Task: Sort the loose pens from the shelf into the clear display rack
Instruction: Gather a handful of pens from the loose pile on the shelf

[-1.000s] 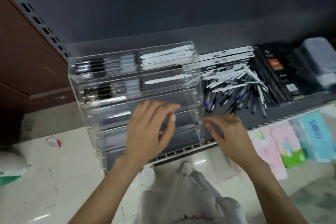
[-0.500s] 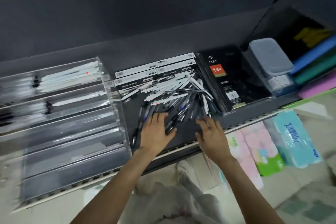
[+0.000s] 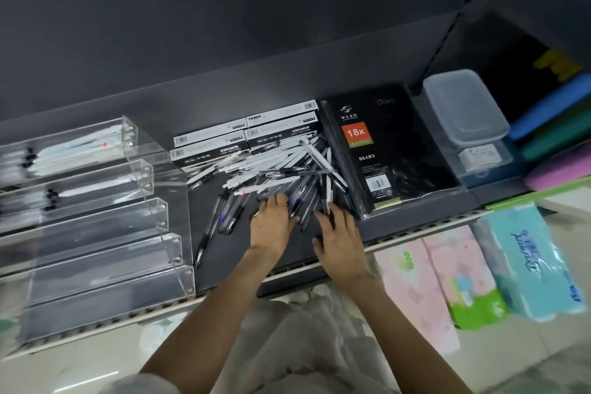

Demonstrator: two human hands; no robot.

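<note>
Both hands down on the near edge of the loose pens (image 3: 271, 169) heaped on the shelf (image 3: 230, 253), probably to gather a batch. Left hand (image 3: 270, 224) and right hand (image 3: 340, 241) flat, fingers spread, nothing visibly held. Clear display rack (image 3: 96, 221) just left, lower tiers unfilled.

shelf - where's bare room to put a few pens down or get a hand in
Bare shelf lies along the front edge, between the clear rack and the left hand. The rack's lower three tiers look free. It is crowded where the pen pile runs from the boxes to the diary.
</note>
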